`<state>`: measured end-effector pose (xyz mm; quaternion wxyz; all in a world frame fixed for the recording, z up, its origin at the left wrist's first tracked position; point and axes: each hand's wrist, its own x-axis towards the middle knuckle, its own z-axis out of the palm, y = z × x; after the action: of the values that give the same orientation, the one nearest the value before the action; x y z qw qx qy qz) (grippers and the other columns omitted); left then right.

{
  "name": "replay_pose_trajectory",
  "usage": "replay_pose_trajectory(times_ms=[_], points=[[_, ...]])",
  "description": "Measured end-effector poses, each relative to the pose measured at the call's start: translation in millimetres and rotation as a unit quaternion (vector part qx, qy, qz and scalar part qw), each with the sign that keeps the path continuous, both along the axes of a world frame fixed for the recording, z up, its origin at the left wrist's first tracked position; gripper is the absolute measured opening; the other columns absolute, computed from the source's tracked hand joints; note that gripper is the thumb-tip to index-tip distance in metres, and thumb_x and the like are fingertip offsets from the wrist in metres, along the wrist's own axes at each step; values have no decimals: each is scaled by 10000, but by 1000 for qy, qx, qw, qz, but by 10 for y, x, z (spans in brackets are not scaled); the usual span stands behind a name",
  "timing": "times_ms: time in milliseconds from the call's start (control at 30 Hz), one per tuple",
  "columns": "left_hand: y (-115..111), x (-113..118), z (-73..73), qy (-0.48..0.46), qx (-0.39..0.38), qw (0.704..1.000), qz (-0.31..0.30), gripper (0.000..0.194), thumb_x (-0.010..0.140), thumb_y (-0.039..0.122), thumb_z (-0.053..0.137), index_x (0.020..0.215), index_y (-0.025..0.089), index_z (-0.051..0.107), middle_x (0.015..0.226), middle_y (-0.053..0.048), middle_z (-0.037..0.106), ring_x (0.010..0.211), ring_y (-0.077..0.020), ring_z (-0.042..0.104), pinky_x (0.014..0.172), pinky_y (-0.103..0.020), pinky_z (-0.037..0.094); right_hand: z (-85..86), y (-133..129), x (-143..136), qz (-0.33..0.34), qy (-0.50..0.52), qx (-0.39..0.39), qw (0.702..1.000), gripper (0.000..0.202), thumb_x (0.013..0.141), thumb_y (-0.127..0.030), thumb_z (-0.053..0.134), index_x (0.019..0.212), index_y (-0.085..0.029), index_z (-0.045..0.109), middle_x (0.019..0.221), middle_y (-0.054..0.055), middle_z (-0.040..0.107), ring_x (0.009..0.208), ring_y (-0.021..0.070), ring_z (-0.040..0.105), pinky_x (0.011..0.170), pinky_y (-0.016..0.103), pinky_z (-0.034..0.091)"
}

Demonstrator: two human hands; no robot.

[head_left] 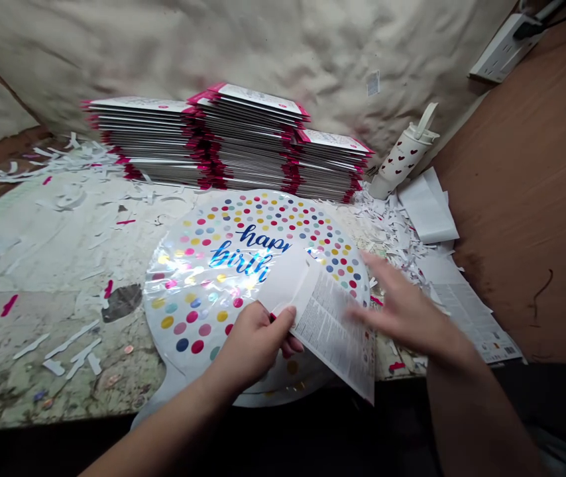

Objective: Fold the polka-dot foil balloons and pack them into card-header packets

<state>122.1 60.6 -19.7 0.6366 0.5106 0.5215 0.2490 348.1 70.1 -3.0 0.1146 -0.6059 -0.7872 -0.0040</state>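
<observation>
My left hand (pixel 258 341) pinches a white printed paper packet (pixel 330 324) by its left edge, thumb on top. Small dense text covers the packet's face, and a plain white flap stands at its upper end. Beneath it lies a flat round foil balloon (pixel 188 278) with coloured dots and blue "happy birth" lettering; the packet hides the rest of the words. To the right of the packet, my right hand (pixel 407 308) is blurred by motion, thumb and fingers apart, with nothing visible in it. Whether its thumb touches the packet, I cannot tell.
Three stacks of pink-edged packets (pixel 253 142) stand along the back. A white tumbler with hearts (pixel 402 159) leans at the back right, near paper shreds (pixel 392 228) and printed sheets (pixel 466 305). More paper strips (pixel 74 351) lie left. A power strip (pixel 504 46) hangs upper right.
</observation>
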Motion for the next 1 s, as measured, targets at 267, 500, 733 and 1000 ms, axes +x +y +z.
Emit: replay_pose_trajectory(times_ms=[267,500,733,1000], points=[[270,-289,281,34,363,920,145,778,668,338,712,1336,242,325,1323,-106,441,1101,-267,504,855,-379,463,30,-104,-550,82,305,165,934,369,818,-118,512,1163,-247,540,1071,60,645,953,213,621,826,353,520],[461,-654,461,91,576,812,18,170,742,160,640,893,234,668,877,-7,685,865,-178,606,837,-335,479,76,242,-550,148,405,138,891,158,796,-201,592,936,-239,655,942,47,649,881,187,620,784,358,525],[139,-884,-416,339,601,684,-238,317,826,146,410,1066,127,617,1088,-147,632,1031,-266,566,879,-396,469,-677,-30,-560,312,53,141,938,317,835,-69,400,1074,-99,606,1033,167,652,986,248,598,786,419,512],[52,-707,-511,344,540,714,-283,336,842,326,477,1088,128,592,1115,-144,586,1064,-300,496,917,-451,409,-788,-103,-619,263,93,24,960,227,847,-158,465,1002,-159,630,1046,111,637,989,232,565,832,402,462]])
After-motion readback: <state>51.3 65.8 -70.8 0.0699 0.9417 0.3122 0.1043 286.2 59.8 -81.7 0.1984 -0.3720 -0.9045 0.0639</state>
